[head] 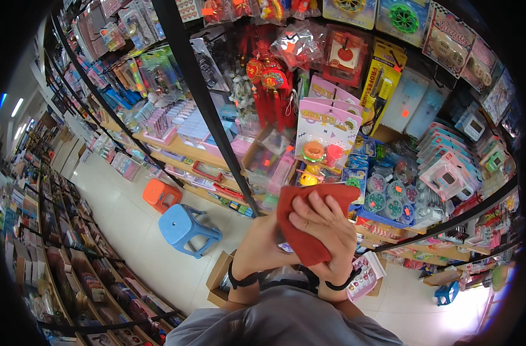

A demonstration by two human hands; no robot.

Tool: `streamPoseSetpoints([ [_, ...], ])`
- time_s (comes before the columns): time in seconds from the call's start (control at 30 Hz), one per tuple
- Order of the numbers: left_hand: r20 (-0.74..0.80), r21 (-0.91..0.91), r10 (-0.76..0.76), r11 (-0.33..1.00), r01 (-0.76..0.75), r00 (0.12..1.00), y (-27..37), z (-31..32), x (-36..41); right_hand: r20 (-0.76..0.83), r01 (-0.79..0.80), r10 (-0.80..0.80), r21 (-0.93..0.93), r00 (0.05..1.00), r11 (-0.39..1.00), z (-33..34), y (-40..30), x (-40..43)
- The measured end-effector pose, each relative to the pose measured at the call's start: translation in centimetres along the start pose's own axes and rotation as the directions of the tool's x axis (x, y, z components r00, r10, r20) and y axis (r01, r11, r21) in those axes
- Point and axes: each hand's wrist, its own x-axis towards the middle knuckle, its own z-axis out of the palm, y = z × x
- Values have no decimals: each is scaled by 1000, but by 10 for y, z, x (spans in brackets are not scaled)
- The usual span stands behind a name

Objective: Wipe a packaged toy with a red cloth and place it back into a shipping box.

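A red cloth (304,238) is held between my two hands in front of my chest. My right hand (332,229) presses flat on it, fingers spread over its upper part. Much of my left hand (274,242) is hidden behind the cloth; its wrist comes in from the left. Just beyond the cloth hangs a pink blister card with a toy burger (313,151), and a yellow toy (309,176) lies below it. Round clear plastic containers (376,202) fill part of a blue tray to the right.
Black shelf posts (211,112) rise at the left, and a black rail (453,222) curves at the right. On the floor stand a blue stool (185,227), an orange stool (161,195) and an open cardboard box (220,277). Red hanging ornaments (274,80) dangle above the shelf.
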Motion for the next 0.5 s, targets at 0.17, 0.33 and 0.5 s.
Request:
streamPoseSetpoints([
  [0.17, 19, 182, 183, 966, -184, 983, -8, -5, -3, 75, 44, -61, 214, 995, 976, -2, 2, 2],
  [0.33, 19, -79, 123, 989, -122, 992, -5, 6, 14, -77, 62, -33, 423, 997, 904, -3, 15, -3],
  [0.5, 59, -305, 96, 949, -74, 994, 3, 31, 40, -380, 11, 15, 66, 925, 998, -29, 30, -13],
])
